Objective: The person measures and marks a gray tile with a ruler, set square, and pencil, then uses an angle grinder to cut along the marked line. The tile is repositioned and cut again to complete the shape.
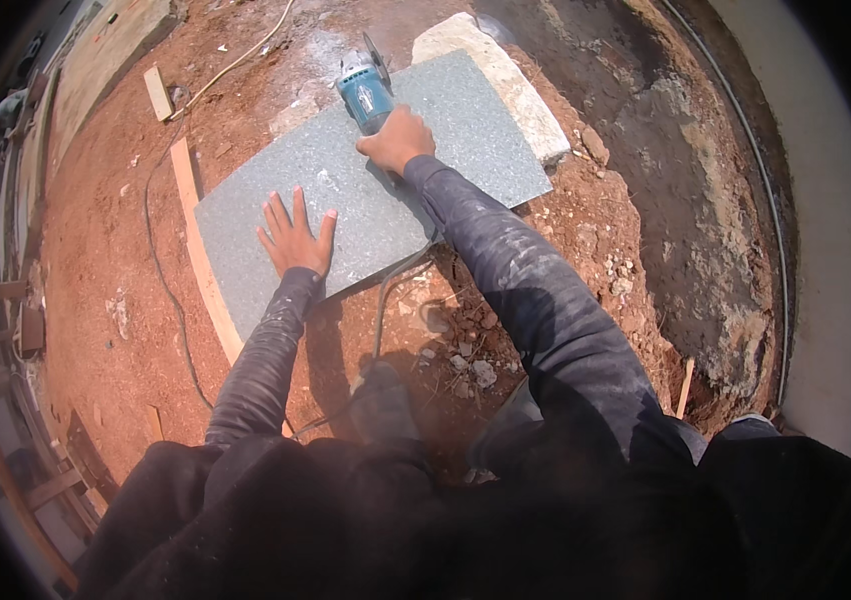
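head view is showing your right hand point(397, 138) gripping the angle grinder point(365, 92); left hand point(295, 236) is lying spread flat on the stone slab point(345, 200); be keeping it pressing, clear of the disc.

A single head-worn fisheye looks steeply down from above the person's shoulders, facing forward toward twelve o'clock. Forearms enter from six o'clock, and the grey stone slab point(365, 190) lies near, just above centre. Edges bend toward the dark rim.

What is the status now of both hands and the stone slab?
Left hand flat on grey stone slab, fingers spread. Right hand grips blue angle grinder at slab's far edge. Power cord trails off slab's near edge.
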A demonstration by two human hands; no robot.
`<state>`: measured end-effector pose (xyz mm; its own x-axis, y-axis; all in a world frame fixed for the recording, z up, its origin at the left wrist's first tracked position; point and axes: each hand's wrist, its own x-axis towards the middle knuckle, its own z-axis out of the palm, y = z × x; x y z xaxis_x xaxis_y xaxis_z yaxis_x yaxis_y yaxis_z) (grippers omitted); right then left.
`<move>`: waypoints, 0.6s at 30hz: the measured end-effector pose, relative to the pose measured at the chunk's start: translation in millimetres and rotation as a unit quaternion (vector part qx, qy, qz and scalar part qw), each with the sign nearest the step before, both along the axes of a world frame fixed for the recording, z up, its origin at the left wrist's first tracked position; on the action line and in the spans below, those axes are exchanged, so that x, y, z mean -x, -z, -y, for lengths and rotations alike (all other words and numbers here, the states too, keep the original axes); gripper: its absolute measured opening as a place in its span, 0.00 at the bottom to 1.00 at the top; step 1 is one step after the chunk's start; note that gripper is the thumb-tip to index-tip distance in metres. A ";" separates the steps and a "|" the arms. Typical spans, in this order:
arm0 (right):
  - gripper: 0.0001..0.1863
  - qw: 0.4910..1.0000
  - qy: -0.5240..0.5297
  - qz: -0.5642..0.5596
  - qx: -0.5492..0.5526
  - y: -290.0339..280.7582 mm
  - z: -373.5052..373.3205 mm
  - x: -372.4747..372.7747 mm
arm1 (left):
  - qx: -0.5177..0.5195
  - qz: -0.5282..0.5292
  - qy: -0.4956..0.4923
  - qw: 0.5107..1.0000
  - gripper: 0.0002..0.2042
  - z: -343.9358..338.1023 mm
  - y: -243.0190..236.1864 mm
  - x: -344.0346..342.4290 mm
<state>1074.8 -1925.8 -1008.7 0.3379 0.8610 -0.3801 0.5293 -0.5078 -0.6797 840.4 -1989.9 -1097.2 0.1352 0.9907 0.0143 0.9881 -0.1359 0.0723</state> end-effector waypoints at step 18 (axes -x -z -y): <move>0.38 0.999 0.004 0.024 -0.025 8.2 11.1 -0.1 | 0.003 0.006 -0.005 1.000 0.39 1.2 -3.6 -3.6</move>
